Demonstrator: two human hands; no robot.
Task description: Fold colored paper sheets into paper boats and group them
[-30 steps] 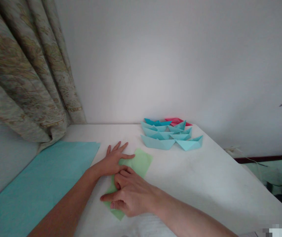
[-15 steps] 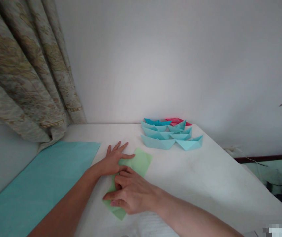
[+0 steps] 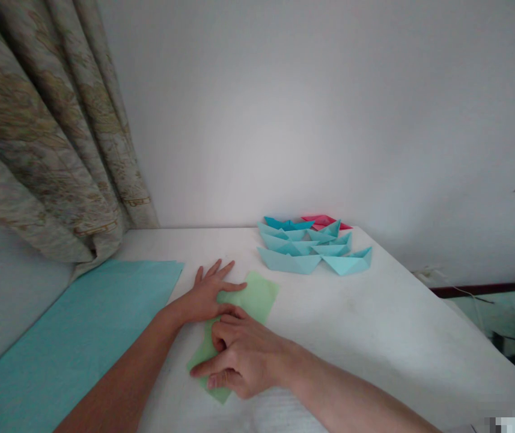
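Far left of the green paper sheet (image 3: 252,294), a patterned curtain (image 3: 45,132) hangs in folds down to the table (image 3: 396,337). Nearer the sheet on the same side, a teal paper sheet (image 3: 72,337) lies flat, its right edge just left of the left hand (image 3: 203,299).

The left hand rests palm-down against the left edge of the green paper sheet. Its fingers (image 3: 214,270) are spread and released, with the longest one lying across the sheet's upper part. They press the sheet but do not grip it.

The right hand (image 3: 243,358) lies over the lower part of the green paper sheet, just below the left hand. Its fingers (image 3: 223,334) are curled and appear to be grasping the paper, though the exact hold is partly hidden. The sheet lies flat and tilted on the table.

Right of and beyond the sheet, paper boats (image 3: 302,249) stand in a tight cluster, with a red paper boat (image 3: 323,221) at the back.

Judged step: creasing a fold in the sheet. This step calls for the sheet to be held steady while the crease is pressed firm.
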